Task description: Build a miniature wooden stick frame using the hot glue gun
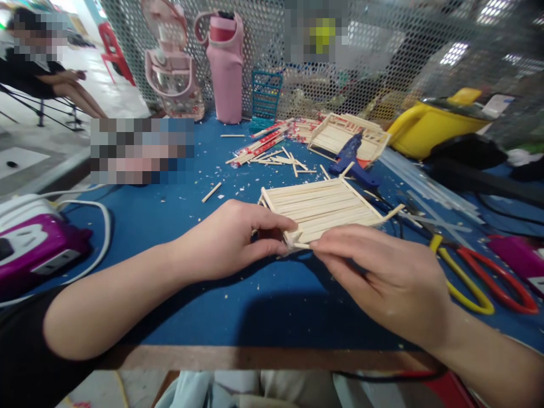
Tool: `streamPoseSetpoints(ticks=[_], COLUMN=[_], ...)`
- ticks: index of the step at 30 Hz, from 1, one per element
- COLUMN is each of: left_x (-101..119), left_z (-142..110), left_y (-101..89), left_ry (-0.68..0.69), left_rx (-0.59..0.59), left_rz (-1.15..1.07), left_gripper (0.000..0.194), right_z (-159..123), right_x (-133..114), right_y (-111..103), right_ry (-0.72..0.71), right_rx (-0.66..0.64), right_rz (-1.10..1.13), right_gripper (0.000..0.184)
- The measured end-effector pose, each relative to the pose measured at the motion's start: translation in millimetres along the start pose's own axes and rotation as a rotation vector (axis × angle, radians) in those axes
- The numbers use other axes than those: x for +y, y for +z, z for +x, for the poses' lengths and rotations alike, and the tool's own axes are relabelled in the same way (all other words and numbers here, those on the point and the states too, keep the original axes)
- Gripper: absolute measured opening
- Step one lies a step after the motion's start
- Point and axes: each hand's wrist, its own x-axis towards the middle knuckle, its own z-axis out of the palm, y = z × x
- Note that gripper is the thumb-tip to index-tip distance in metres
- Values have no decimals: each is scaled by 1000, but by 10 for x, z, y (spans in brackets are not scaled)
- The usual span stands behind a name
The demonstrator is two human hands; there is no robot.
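A flat panel of pale wooden sticks [321, 207] laid side by side rests on the blue tabletop, with short sticks jutting out at its corners. At its near left corner, my left hand [232, 241] pinches the panel between thumb and fingers. My right hand [382, 277] is closed on the end of a short wooden stick [302, 246], which meets that same corner. Its far end is partly hidden by my left fingertips. Beyond the panel lies a blue glue gun [351, 158], resting against a second stick structure [331, 141] with raised sides.
Loose sticks [276, 158] and red-and-white packets [263, 144] lie behind. Scissors [480, 277] with yellow and red handles, clear glue sticks [437, 178] and a yellow pot [437, 127] are on the right. A purple power strip [42, 252] is left; pink bottle [226, 73] at back.
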Motion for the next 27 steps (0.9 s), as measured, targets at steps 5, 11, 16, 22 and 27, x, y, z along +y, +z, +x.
streamPoseSetpoints(ticks=[5, 11, 16, 22, 27], left_x=[-12, -14, 10, 15, -6], left_z=[-1, 1, 3, 0, 11], left_y=[3, 0, 8, 23, 38], left_ry=[-2, 29, 45, 36, 42], left_rx=[-2, 12, 20, 34, 48], left_rz=[28, 52, 89, 110, 127], left_gripper=[31, 29, 28, 28, 27], right_z=[2, -11, -12, 28, 23], right_x=[26, 40, -5, -65, -83], right_y=[20, -8, -53, -17, 16], right_ry=[28, 39, 163, 453, 493], right_rx=[14, 23, 27, -42, -95], right_rz=[20, 11, 16, 308, 410], right_gripper=[21, 18, 13, 9, 9])
